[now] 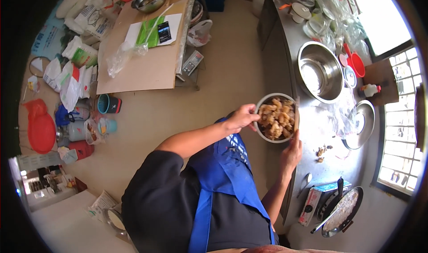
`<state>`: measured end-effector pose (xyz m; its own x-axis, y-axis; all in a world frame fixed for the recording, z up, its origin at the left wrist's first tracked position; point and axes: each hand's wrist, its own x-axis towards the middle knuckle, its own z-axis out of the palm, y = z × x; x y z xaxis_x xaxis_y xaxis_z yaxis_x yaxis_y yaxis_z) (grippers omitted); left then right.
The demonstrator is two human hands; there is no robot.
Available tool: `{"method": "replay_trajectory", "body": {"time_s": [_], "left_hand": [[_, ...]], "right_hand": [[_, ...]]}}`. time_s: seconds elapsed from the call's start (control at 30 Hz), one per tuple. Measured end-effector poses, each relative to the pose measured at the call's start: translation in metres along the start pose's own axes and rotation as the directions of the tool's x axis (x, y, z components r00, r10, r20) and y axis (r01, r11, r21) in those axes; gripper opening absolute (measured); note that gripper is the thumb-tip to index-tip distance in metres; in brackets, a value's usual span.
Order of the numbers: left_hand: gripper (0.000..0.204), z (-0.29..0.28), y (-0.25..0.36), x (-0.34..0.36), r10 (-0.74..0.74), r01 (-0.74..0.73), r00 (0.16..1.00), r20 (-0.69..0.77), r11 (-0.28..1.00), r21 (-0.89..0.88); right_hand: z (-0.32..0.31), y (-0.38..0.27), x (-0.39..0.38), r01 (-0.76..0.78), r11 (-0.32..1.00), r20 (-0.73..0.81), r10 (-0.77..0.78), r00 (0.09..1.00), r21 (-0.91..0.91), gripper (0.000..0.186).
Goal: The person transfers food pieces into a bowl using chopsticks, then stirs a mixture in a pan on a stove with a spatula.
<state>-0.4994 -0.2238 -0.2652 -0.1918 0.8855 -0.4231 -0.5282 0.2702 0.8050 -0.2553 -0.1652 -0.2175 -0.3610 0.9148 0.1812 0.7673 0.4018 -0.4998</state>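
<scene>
Steel basin [329, 70] and plastic bag [343, 118] sit near the bowl [273, 140] clasped by both hands [241, 118] [292, 151].

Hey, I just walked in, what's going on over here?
Someone in a blue apron grips a bowl of browned food pieces by its rim with the left hand. The right hand is at the bowl's opposite side. The bowl is at the edge of a metal counter; whether it rests there is unclear. A few crumbs lie on the counter, with a large metal basin farther along.
</scene>
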Motion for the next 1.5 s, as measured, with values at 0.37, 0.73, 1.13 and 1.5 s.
{"method": "replay_trajectory", "body": {"time_s": [0.37,0.73,1.13,1.5], "left_hand": [[0.007,-0.194,0.03,-0.134,0.147,-0.281,0.84,-0.522,0.941,-0.189],[0.007,-0.41,0.071,-0.195,0.157,-0.454,0.571,-0.806,0.878,-0.151],[0.012,-0.514,0.096,-0.199,0.043,-0.471,0.441,-0.897,0.861,-0.19],[0.014,-0.524,0.08,-0.212,0.035,-0.511,0.456,-0.889,0.828,-0.23]], "right_hand": [[0.131,-0.197,0.036,0.306,0.904,0.272,-0.388,0.881,0.3,0.048],[0.306,-0.435,0.061,0.512,0.743,0.421,-0.668,0.613,0.431,0.045],[0.417,-0.545,0.083,0.577,0.629,0.459,-0.776,0.432,0.52,0.042],[0.43,-0.555,0.088,0.519,0.626,0.503,-0.779,0.375,0.583,0.046]]}}
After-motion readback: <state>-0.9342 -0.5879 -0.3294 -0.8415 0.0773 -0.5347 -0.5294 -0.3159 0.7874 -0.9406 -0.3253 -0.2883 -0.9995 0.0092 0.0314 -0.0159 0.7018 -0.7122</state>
